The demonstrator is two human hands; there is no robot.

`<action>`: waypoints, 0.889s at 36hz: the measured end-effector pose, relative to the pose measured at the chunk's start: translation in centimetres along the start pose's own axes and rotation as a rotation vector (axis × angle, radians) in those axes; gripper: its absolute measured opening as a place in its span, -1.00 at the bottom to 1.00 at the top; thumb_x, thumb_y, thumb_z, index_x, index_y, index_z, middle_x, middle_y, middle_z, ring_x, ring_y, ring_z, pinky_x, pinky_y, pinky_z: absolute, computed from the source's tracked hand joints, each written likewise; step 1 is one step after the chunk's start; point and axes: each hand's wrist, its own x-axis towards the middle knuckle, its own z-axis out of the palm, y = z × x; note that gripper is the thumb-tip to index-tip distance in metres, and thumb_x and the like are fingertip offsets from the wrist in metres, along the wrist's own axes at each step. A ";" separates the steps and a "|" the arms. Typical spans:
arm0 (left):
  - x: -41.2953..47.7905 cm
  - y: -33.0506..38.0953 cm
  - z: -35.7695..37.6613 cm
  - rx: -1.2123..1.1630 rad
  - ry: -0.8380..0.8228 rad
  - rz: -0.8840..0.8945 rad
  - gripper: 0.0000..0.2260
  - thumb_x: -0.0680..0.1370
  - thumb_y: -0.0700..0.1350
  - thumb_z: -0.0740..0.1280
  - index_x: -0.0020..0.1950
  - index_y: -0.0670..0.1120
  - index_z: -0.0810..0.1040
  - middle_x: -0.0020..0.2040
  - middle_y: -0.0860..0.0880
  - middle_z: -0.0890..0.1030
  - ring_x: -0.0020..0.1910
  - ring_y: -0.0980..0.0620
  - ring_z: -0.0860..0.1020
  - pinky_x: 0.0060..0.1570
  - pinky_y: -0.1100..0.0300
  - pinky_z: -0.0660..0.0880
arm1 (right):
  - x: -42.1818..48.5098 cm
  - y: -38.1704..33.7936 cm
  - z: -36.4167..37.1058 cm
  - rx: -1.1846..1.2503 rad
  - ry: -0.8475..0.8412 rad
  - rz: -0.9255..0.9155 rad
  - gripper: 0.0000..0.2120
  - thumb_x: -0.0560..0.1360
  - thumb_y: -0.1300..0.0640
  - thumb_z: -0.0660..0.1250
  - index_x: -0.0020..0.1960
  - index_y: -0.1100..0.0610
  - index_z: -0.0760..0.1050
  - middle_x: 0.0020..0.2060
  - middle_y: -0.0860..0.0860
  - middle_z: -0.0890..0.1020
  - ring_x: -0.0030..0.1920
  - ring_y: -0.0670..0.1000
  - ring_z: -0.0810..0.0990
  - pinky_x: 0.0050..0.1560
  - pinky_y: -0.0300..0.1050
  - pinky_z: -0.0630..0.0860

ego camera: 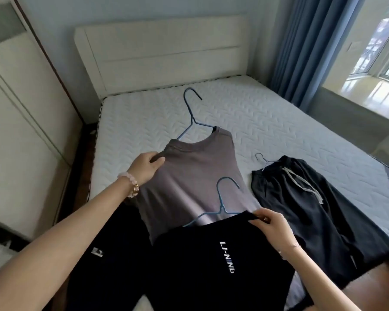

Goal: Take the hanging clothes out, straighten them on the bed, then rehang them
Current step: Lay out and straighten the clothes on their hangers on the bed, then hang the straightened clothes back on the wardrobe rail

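1. Now the left hand (pixel 147 167) is gripping the shoulder edge of the grey shirt (pixel 195 176) in the middle of the frame, likely to pull it flat.
2. The right hand (pixel 270 223) is pinching the neck edge of the black shirt (pixel 211 277) at the lower middle, probably to tug it straight.
3. All the clothes are lying on the bed (pixel 279 122). I think they are being smoothed, and hanging them back up is not done yet.
4. The grey shirt is looking soft and thin, with a round neck. A blue hanger (pixel 190 111) made of wire is poking out of that neck, and its hook is pointing to the top of the frame.
5. The black shirt is covering the bottom of the grey one. A second blue hanger (pixel 222 198) is sticking out of it and resting on the grey cloth.
6. Dark pants (pixel 301 209) with a pale cord are lying at the right, just beside the grey shirt. Another black top (pixel 103 254) is lying at the lower left.
7. The bed top is looking white and puffy, with zigzag stitching.
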 end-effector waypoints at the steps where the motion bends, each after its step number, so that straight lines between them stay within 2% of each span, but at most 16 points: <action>1: -0.7 0.6 -0.9 -0.020 0.034 0.011 -0.76 0.59 -0.12 0.25 0.01 -0.29 0.58 -0.10 -0.15 0.58 -0.09 -0.03 0.51 -0.05 0.13 0.39 | -0.2 -0.6 -0.4 0.009 0.007 -0.017 -0.69 0.38 0.13 0.49 -0.30 -0.29 0.55 -0.26 -0.38 0.62 -0.20 -0.09 0.59 -0.03 -0.07 0.49; 4: -3.1 2.2 -3.8 -0.050 0.143 0.038 -0.80 0.58 -0.09 0.27 0.00 -0.21 0.58 -0.08 -0.19 0.61 -0.10 -0.04 0.52 -0.04 0.14 0.42 | -0.3 -2.1 -1.5 0.057 0.021 -0.086 -0.69 0.38 0.17 0.49 -0.34 -0.21 0.54 -0.29 -0.36 0.63 -0.19 -0.05 0.60 0.00 -0.04 0.50; 7: -6.0 3.8 -6.5 -0.071 0.284 0.058 -0.86 0.58 -0.10 0.28 -0.04 -0.15 0.56 -0.24 -0.03 0.57 -0.27 0.10 0.48 -0.25 0.48 0.38 | -0.4 -3.0 -2.5 0.088 0.025 -0.150 -0.76 0.38 0.13 0.49 -0.24 -0.23 0.58 -0.29 -0.23 0.65 -0.19 -0.03 0.61 -0.01 0.02 0.53; 9: -8.0 4.7 -8.3 -0.120 0.410 0.051 -0.89 0.57 -0.13 0.29 -0.03 -0.15 0.56 -0.27 0.03 0.54 -0.30 0.21 0.48 -0.30 0.54 0.35 | -0.6 -3.1 -3.0 0.117 0.016 -0.177 -0.79 0.38 0.12 0.49 -0.19 -0.20 0.59 -0.30 -0.15 0.66 -0.20 -0.01 0.62 0.00 0.08 0.54; 10: -9.1 5.0 -9.1 -0.161 0.467 0.037 -0.87 0.57 -0.13 0.29 0.01 -0.16 0.58 -0.24 -0.01 0.56 -0.26 0.24 0.50 -0.23 0.51 0.37 | -0.9 -3.1 -3.3 0.128 0.011 -0.189 -0.81 0.38 0.13 0.48 -0.18 -0.17 0.60 -0.30 -0.11 0.67 -0.19 0.01 0.63 0.02 0.11 0.54; 12: -11.7 5.5 -10.3 -0.235 0.568 -0.005 -0.80 0.56 -0.10 0.31 0.07 -0.19 0.61 -0.10 -0.10 0.59 -0.06 0.08 0.54 0.00 0.23 0.45 | -1.5 -2.8 -3.7 0.145 0.000 -0.213 -0.85 0.38 0.12 0.49 -0.17 -0.12 0.60 -0.28 -0.06 0.68 -0.16 0.03 0.65 0.04 0.13 0.55; 14: -14.4 5.9 -11.1 -0.294 0.622 -0.047 -0.86 0.54 -0.07 0.33 -0.07 -0.12 0.62 -0.10 -0.07 0.61 -0.04 -0.02 0.55 0.10 0.06 0.45 | -2.5 -2.4 -4.1 0.154 -0.021 -0.225 -0.85 0.37 0.11 0.49 -0.17 -0.13 0.60 -0.28 -0.07 0.69 -0.16 0.00 0.65 0.05 0.10 0.56; 16: -17.3 6.2 -11.5 -0.330 0.667 -0.073 -0.89 0.54 -0.07 0.34 -0.19 0.00 0.59 -0.18 0.01 0.60 -0.06 -0.03 0.54 0.10 0.05 0.45 | -3.6 -2.2 -4.5 0.163 -0.046 -0.230 -0.86 0.37 0.09 0.49 -0.16 -0.14 0.61 -0.26 -0.10 0.70 -0.15 -0.02 0.66 0.04 0.07 0.55; 17: -18.8 6.3 -11.7 -0.329 0.689 -0.082 -0.90 0.53 -0.06 0.35 -0.18 0.01 0.59 -0.18 0.03 0.59 -0.04 -0.03 0.54 0.10 0.05 0.45 | -4.1 -2.3 -4.6 0.166 -0.065 -0.239 -0.88 0.37 0.08 0.48 -0.17 -0.13 0.61 -0.26 -0.12 0.70 -0.14 -0.03 0.66 0.03 0.05 0.55; 20: -23.1 6.3 -12.1 -0.300 0.773 -0.121 -0.85 0.52 -0.03 0.36 0.00 -0.08 0.63 -0.10 -0.05 0.63 0.02 -0.05 0.55 0.16 0.00 0.46 | -5.7 -3.1 -4.6 0.164 -0.126 -0.260 -0.81 0.40 0.12 0.47 -0.30 -0.15 0.60 -0.32 -0.23 0.67 -0.23 -0.19 0.62 -0.10 -0.16 0.47; 22: -26.1 5.8 -12.2 -0.285 0.862 -0.157 -0.79 0.53 -0.05 0.35 0.08 -0.13 0.61 -0.17 0.00 0.60 0.00 -0.02 0.52 0.09 0.06 0.44 | -6.7 -3.9 -4.0 0.151 -0.177 -0.279 -0.76 0.42 0.14 0.46 -0.32 -0.16 0.58 -0.36 -0.29 0.64 -0.30 -0.26 0.59 -0.22 -0.27 0.41; 24: -29.4 5.4 -12.1 -0.261 0.921 -0.184 -0.82 0.54 -0.06 0.34 0.07 -0.11 0.60 -0.20 0.04 0.58 -0.01 0.00 0.51 0.05 0.13 0.40 | -7.5 -4.7 -3.1 0.122 -0.214 -0.304 -0.83 0.41 0.11 0.46 -0.27 -0.15 0.61 -0.35 -0.27 0.65 -0.30 -0.19 0.60 -0.16 -0.21 0.47; 26: -32.9 5.0 -12.2 -0.241 0.972 -0.234 -0.79 0.54 -0.06 0.34 0.10 -0.14 0.61 -0.11 -0.04 0.60 0.00 0.01 0.51 0.07 0.12 0.39 | -8.5 -5.2 -1.8 0.096 -0.253 -0.333 -0.85 0.40 0.09 0.46 -0.20 -0.18 0.61 -0.32 -0.23 0.66 -0.22 -0.03 0.64 -0.06 0.00 0.53; 27: -34.8 4.9 -12.3 -0.244 0.995 -0.260 -0.77 0.54 -0.07 0.34 0.11 -0.17 0.61 -0.07 -0.08 0.60 0.01 0.00 0.51 0.08 0.10 0.40 | -9.1 -5.4 -1.1 0.082 -0.278 -0.350 -0.86 0.41 0.08 0.46 -0.23 -0.16 0.61 -0.31 -0.22 0.66 -0.20 0.00 0.64 -0.07 0.04 0.53; 30: -40.3 4.3 -12.8 -0.195 1.067 -0.318 -0.86 0.53 -0.04 0.35 -0.01 -0.07 0.63 -0.06 -0.10 0.61 0.00 -0.02 0.54 0.06 0.11 0.43 | -11.6 -7.1 1.0 0.049 -0.350 -0.408 -0.80 0.45 0.08 0.44 -0.26 -0.20 0.54 -0.36 -0.14 0.65 -0.20 -0.04 0.61 -0.16 -0.04 0.49; 32: -44.0 4.0 -13.2 -0.156 1.125 -0.352 -0.92 0.54 -0.05 0.34 -0.06 -0.01 0.60 -0.16 -0.05 0.60 -0.08 -0.01 0.54 -0.05 0.24 0.43 | -12.9 -8.1 2.6 0.011 -0.395 -0.437 -0.75 0.46 0.09 0.44 -0.28 -0.22 0.48 -0.30 -0.19 0.63 -0.19 -0.02 0.60 -0.17 -0.06 0.48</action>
